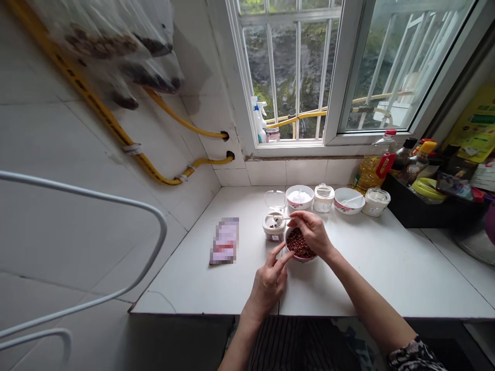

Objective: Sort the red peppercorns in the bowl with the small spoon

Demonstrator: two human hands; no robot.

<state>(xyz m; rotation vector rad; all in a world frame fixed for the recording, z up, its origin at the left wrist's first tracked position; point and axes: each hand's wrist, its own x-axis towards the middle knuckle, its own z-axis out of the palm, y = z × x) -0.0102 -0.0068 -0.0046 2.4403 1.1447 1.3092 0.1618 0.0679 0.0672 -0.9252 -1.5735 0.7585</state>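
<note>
— Where are the two hands?
— The right hand, fingertips closed on a white spoon, holds it above an open jar on the white desk. The left hand, fingers spread apart, touches the rim of a bowl of reddish-brown grains.
— And around them?
— The grain bowl sits just beside the jar, on its right. Behind stand a bowl of white contents and a lidded jar; a blurred packet lies to the left.

On the white tiled countertop, a purple packet, three bowls, three jars, an oil bottle and a black box are arranged.
</note>
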